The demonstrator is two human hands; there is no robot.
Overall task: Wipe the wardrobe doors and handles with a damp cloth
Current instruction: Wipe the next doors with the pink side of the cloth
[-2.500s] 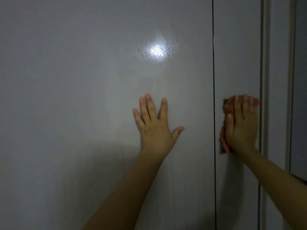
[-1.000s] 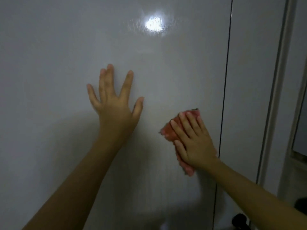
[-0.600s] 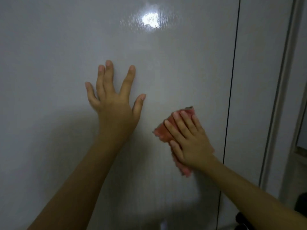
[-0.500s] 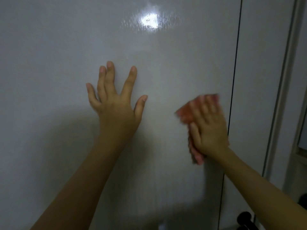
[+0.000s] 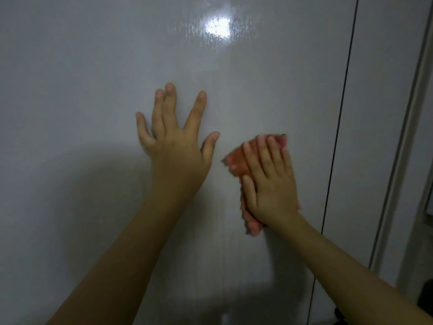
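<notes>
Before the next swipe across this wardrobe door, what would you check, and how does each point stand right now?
1. Cloth flat against the door under the right hand: ok.
2. Left hand braced on the door, fingers spread, beside the cloth but apart from it: ok.
3. Cloth damp enough: cannot tell.
4. Wet streaks near the light reflection show the upper area was wiped: ok.
5. Handles wiped: cannot tell, none in view.

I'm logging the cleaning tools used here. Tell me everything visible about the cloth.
The cloth is pinkish-red with a darker greyish edge, soft and folded or bunched, its surface slightly ribbed. The right hand presses it flat against the glossy grey wardrobe door, fingers straight over it, covering most of it. It sits just left of the door seam. Dampness cannot be told.
</notes>
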